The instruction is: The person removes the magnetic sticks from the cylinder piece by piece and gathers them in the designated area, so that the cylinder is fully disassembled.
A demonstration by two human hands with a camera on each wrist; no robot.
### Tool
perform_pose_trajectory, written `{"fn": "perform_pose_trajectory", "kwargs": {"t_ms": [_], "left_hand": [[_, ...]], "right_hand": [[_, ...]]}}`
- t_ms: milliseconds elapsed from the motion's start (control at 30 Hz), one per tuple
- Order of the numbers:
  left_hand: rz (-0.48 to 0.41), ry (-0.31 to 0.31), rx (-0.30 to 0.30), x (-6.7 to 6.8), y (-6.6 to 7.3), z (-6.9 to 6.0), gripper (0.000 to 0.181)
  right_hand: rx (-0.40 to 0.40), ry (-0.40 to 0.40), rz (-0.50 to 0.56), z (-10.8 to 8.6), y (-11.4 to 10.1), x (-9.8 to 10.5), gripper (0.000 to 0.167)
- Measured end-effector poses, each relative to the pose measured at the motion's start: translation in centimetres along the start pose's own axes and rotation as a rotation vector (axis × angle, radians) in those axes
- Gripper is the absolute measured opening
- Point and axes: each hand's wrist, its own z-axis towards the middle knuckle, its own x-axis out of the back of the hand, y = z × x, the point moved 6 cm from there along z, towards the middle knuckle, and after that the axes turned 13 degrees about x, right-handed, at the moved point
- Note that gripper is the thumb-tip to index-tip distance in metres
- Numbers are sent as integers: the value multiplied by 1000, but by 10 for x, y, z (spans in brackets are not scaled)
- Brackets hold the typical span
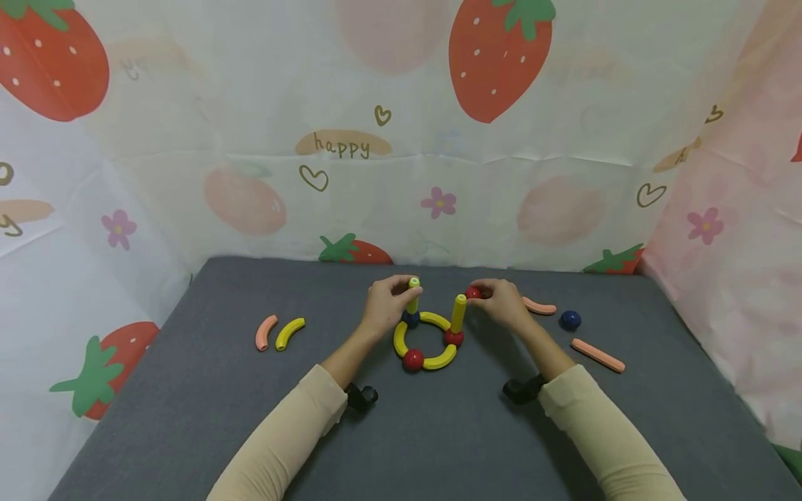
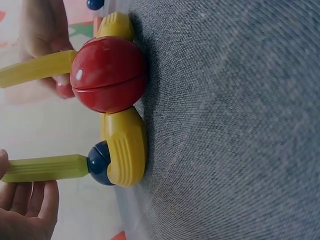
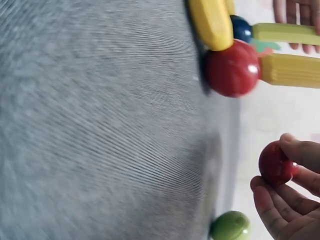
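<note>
Yellow curved sticks point(image 1: 441, 358) and balls form a ring on the table. Its front ball is red point(image 1: 413, 360). A yellow stick point(image 1: 459, 315) stands upright on the red ball point(image 1: 454, 338) at the ring's right. My left hand point(image 1: 382, 307) pinches an upright yellow-green stick point(image 2: 47, 168) between thumb and fingers; its lower end meets the ring's dark blue ball point(image 2: 100, 162). To the right of the ring, my right hand point(image 1: 503, 304) holds a loose red ball point(image 3: 276, 164) in its fingertips, raised off the table and apart from the yellow stick.
On the left lie a pink curved stick point(image 1: 266, 332) and a yellow curved stick point(image 1: 290, 334). Right of my right hand are another pink curved stick point(image 1: 540, 307), a dark blue ball point(image 1: 570, 320) and a straight pink stick point(image 1: 598, 355). A green ball point(image 3: 230, 226) shows in the right wrist view.
</note>
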Motion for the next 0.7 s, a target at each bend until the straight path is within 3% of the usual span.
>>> {"fn": "perform_pose_trajectory", "kwargs": {"t_ms": [300, 500, 700], "left_hand": [[4, -7, 12, -1, -3, 1, 34], [2, -5, 19, -2, -2, 1, 34], [-3, -4, 14, -2, -2, 2, 35]], "right_hand": [[14, -114, -64, 7, -2, -23, 33], [9, -81, -198, 10, -7, -21, 37], [-2, -36, -244, 10, -8, -18, 37]]}}
